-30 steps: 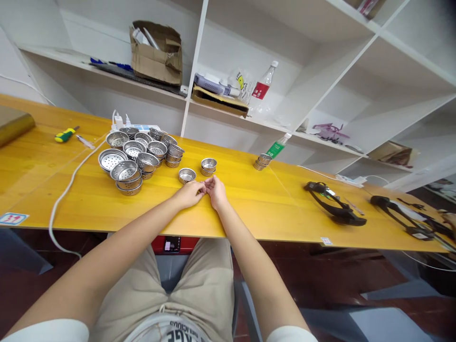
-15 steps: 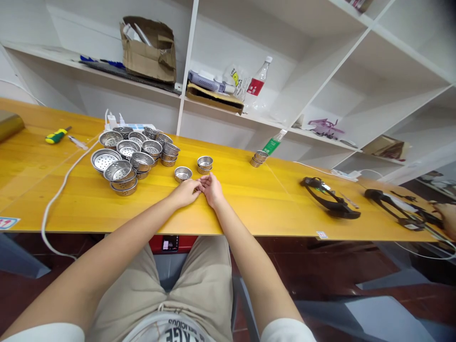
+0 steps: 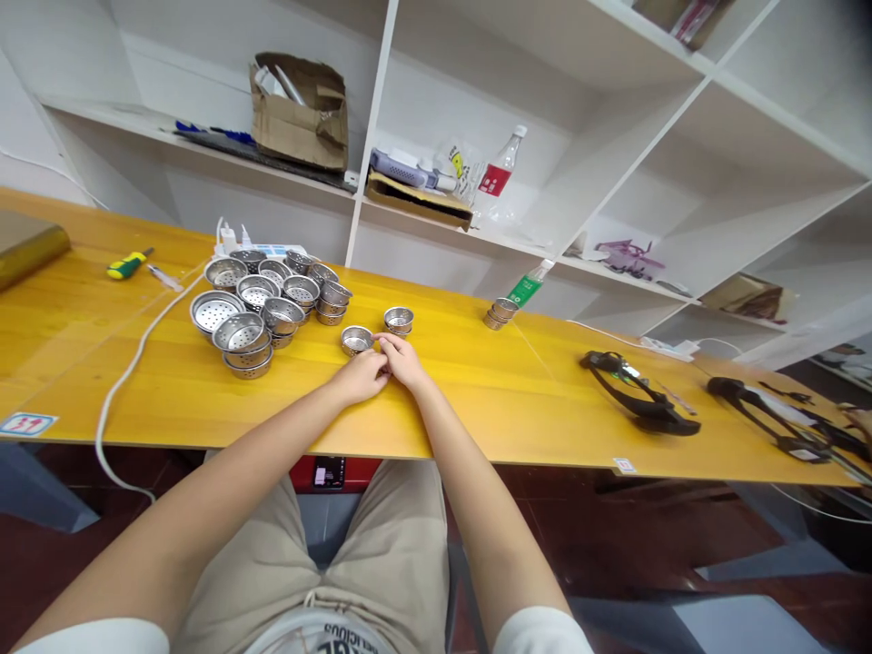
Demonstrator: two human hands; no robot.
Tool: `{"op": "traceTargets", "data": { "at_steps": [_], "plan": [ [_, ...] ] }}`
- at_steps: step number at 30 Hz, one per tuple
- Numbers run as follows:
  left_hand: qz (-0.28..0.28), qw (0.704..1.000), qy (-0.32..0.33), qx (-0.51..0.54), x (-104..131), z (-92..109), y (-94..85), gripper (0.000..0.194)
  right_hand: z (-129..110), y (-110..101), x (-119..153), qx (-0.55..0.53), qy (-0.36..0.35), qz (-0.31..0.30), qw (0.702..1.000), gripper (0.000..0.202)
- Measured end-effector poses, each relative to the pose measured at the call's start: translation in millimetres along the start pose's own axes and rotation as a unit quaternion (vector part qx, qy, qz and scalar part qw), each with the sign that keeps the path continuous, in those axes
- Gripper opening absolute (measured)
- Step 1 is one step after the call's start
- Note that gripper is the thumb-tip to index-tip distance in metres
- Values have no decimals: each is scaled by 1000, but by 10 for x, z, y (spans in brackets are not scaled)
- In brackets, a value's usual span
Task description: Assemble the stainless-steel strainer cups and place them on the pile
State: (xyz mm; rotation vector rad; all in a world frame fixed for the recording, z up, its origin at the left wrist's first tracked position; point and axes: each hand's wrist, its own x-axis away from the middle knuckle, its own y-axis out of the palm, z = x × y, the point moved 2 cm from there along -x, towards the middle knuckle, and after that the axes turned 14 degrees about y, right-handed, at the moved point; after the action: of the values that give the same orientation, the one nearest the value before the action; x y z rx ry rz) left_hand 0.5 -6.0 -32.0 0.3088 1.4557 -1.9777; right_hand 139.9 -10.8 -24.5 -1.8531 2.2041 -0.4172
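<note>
My left hand [image 3: 364, 376] rests low over the table with its fingers curled in. My right hand [image 3: 403, 361] meets it from the right, fingers bent together and pointing left. Whether something small lies between them is hidden. Just beyond my fingertips stands a small perforated steel cup [image 3: 355, 339]; a right fingertip is at its rim, and I cannot tell whether it touches. Behind my right hand is a short stack of similar cups [image 3: 399, 320]. To the left, several more perforated cups [image 3: 242, 334] stand crowded and partly stacked.
Another cup stack [image 3: 500, 313] stands farther right, beside a green-labelled bottle [image 3: 527, 287]. A green-yellow screwdriver [image 3: 129, 263] and a white cable [image 3: 133, 368] lie left. Black head-worn devices [image 3: 637, 395] lie right. White shelving [image 3: 368, 118] rises behind the table [image 3: 490, 409].
My right hand has turned from palm-up to back-up, its fingers now reaching left toward the single cup. My left hand stays beside it. The view has shifted slightly; the cups stand as before.
</note>
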Motion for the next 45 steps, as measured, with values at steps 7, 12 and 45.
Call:
{"op": "traceTargets", "data": {
  "at_steps": [7, 12, 45],
  "plan": [
    [6, 1000, 1, 30, -6, 37, -26, 15, -211, -4, -294, 153, 8, -38, 987, 36],
    [-18, 999, -18, 20, 0, 66, -40, 14, -487, -224, -319, 176, -2, 105, 979, 32],
    [3, 998, -61, -2, -223, -400, -89, 17, 251, -331, -459, 126, 22, 255, 959, 112]
  ]
}}
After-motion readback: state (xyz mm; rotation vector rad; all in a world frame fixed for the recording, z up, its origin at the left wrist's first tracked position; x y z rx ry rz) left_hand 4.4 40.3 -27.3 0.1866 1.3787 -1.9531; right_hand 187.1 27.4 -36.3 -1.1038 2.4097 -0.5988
